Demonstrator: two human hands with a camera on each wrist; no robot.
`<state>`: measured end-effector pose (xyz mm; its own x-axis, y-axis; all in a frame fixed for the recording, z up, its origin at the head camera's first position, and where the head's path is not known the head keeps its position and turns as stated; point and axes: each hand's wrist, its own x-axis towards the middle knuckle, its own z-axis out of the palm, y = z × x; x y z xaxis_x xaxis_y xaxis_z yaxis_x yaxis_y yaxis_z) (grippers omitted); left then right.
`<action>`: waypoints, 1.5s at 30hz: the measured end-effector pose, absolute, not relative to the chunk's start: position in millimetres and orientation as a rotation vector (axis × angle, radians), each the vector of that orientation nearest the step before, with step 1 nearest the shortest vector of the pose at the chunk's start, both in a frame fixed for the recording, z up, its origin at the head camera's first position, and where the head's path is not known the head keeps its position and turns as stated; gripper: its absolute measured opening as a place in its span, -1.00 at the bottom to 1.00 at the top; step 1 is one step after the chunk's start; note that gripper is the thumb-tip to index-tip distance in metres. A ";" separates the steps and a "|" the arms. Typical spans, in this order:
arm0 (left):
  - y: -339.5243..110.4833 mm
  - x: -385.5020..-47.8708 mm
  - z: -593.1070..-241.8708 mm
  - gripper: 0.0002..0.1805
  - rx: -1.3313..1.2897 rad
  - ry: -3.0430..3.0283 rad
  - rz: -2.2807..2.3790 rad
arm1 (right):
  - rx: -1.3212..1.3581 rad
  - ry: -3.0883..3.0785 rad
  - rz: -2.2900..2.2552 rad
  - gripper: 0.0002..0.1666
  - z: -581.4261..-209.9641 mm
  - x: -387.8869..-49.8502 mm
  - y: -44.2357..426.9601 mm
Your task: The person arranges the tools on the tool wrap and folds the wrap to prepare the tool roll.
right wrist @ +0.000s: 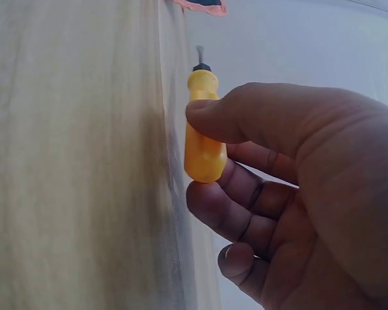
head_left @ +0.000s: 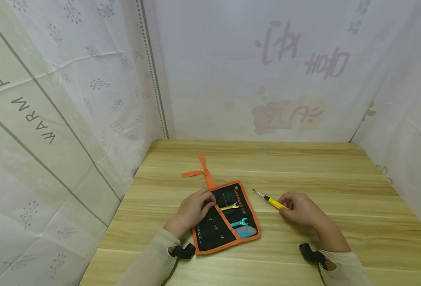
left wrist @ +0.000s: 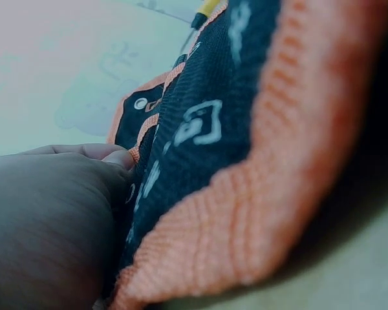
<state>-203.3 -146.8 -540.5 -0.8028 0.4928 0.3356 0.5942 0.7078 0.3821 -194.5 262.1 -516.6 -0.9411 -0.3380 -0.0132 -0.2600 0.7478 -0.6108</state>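
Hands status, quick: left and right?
Left hand: closed, pinching the tool pouch.
Right hand: closed, holding the yellow-handled screwdriver.

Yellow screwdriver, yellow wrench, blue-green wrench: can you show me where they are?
Yellow screwdriver (head_left: 273, 201), head view, on its handle.
Yellow wrench (head_left: 228, 207), head view, on its shank.
Blue-green wrench (head_left: 238, 223), head view, on its shank.

A small nook enclosed by printed curtains (head_left: 210, 79) around a wood-grain table (head_left: 296, 167), whether home or studio unclear.
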 end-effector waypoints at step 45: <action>-137.3 -198.5 -541.3 -0.96 -0.949 -2.705 -0.724 | -0.642 2.949 -0.988 -0.75 -507.5 -198.7 243.4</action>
<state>-198.5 -137.3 -541.3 -0.7789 0.5371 0.3239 0.6271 0.6770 0.3853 -198.7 243.4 -507.5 -0.9178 -0.3646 0.1572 -0.3857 0.7248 -0.5709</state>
